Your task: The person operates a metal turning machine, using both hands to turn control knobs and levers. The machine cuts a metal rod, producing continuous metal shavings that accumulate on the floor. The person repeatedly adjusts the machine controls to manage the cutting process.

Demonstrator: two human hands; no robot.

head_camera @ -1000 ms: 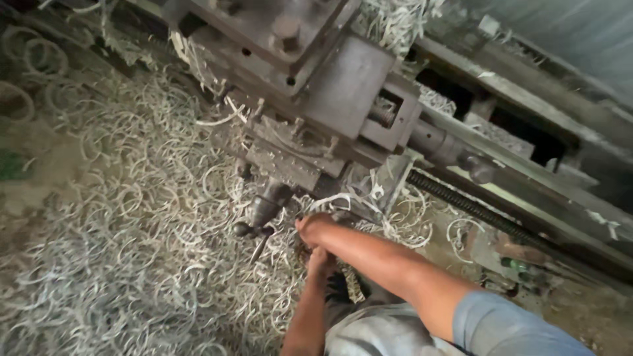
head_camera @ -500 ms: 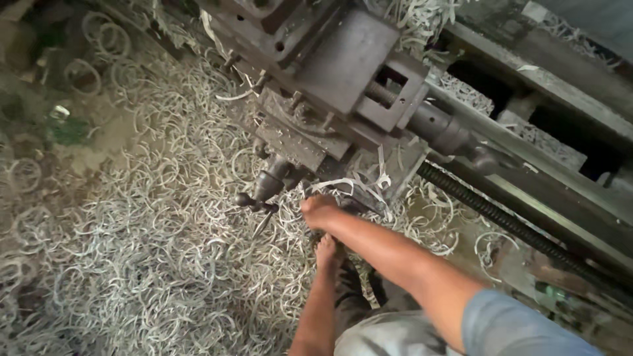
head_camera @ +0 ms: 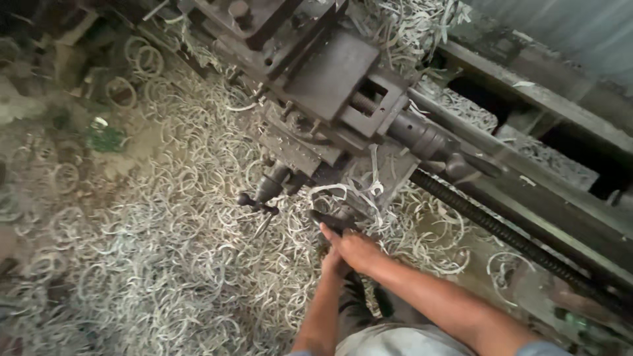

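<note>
My right hand (head_camera: 356,249) reaches forward to the front of a grey lathe carriage (head_camera: 330,79) and closes its fingers on a dark handle (head_camera: 331,221) tangled with curled metal shavings. My left hand (head_camera: 334,265) sits just beneath the right wrist, mostly hidden by it, so its fingers cannot be made out. A small crank lever with ball ends (head_camera: 258,199) sticks out of the carriage to the left of both hands.
Pale curled metal shavings (head_camera: 165,264) cover the floor thickly on the left. A dark threaded lead screw (head_camera: 501,231) and the lathe bed (head_camera: 560,198) run off to the right. Metal rings (head_camera: 122,92) lie at the upper left.
The view has shifted slightly, so the lathe sits further right and lower in the picture. Both hands stay at the dark handle under the carriage.
</note>
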